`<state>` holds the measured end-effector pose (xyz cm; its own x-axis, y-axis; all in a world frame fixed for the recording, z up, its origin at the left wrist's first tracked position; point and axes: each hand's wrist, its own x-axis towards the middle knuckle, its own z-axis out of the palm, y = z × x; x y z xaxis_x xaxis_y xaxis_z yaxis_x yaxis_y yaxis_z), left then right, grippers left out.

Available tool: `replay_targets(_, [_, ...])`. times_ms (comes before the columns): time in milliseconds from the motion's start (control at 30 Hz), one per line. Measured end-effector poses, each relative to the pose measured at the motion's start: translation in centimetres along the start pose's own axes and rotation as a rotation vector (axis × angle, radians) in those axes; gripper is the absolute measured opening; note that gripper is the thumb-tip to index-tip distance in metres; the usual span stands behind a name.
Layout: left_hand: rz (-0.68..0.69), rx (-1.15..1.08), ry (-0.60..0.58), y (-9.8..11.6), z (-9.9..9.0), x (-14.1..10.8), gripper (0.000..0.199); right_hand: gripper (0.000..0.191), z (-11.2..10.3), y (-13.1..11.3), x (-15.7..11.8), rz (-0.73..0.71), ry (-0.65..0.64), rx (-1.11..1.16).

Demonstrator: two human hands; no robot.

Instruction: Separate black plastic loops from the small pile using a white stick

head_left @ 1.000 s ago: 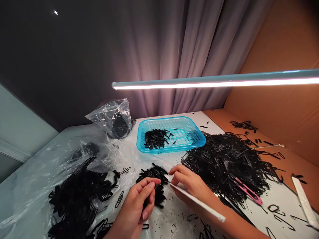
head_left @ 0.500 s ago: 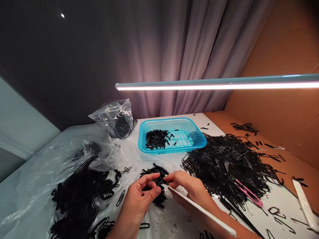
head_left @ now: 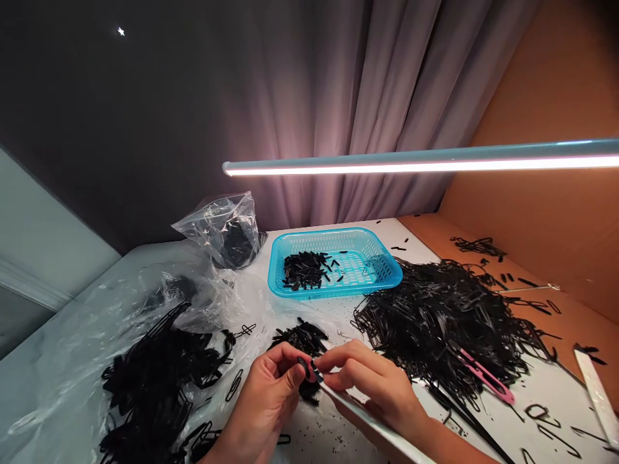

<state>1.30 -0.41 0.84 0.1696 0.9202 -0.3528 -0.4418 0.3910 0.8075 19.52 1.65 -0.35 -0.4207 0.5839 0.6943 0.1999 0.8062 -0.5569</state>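
- left hand [head_left: 268, 393] pinches a black piece [head_left: 303, 367], thumb against finger
- right hand [head_left: 377, 380], fingers curled, holds the strip [head_left: 374, 424] just beside it
- whether piece meets strip is unclear
- piece looks light, stiff; pinch its sides

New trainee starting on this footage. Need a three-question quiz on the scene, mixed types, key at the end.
1. What is pinched between the thumb and forefinger of the left hand?

2. True or false: the loose black pieces in the blue basket are spread evenly across it.

3. Where is the pink tool?
A) inside the blue basket
B) across the near edge of the large black heap
C) in the left hand

Key:
1. A small black part.
2. False; most are bunched toward the basket's left end.
3. B.
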Motion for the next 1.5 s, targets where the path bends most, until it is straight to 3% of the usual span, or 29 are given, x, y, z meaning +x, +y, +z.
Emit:
replay_targets(500, [0.041,0.066,-0.031,-0.8,-0.8,0.2,0.028,0.005,0.3,0.0,-0.1,0.001,-0.038,0.013])
replay_targets(667, [0.078,0.067,0.022,-1.0,-0.9,0.5,0.032,0.006,0.3,0.0,0.0,-0.032,-0.032,0.007])
replay_targets(900, [0.136,0.088,0.067,-1.8,-1.0,0.4,0.03,0.019,0.7,-1.4,-0.3,-0.176,-0.063,-0.222])
replay_targets(1000, [0.142,0.084,-0.003,-1.7,-0.6,0.2,0.029,0.018,0.7,-1.5,-0.6,-0.108,-0.001,-0.229])
replay_targets(1100, [0.156,0.083,-0.069,-1.4,-0.2,0.0,0.028,0.006,0.5,-1.4,-0.6,0.136,0.064,-0.048])
replay_targets(1200, [0.153,0.102,-0.065,-1.0,-0.2,-0.1,0.024,0.007,0.4,-1.3,-0.4,0.352,0.031,0.148])
replay_targets(1500, [0.173,0.118,-0.07,-1.4,-1.2,0.5,0.031,0.009,0.4,-0.5,-0.5,0.162,0.006,0.225])
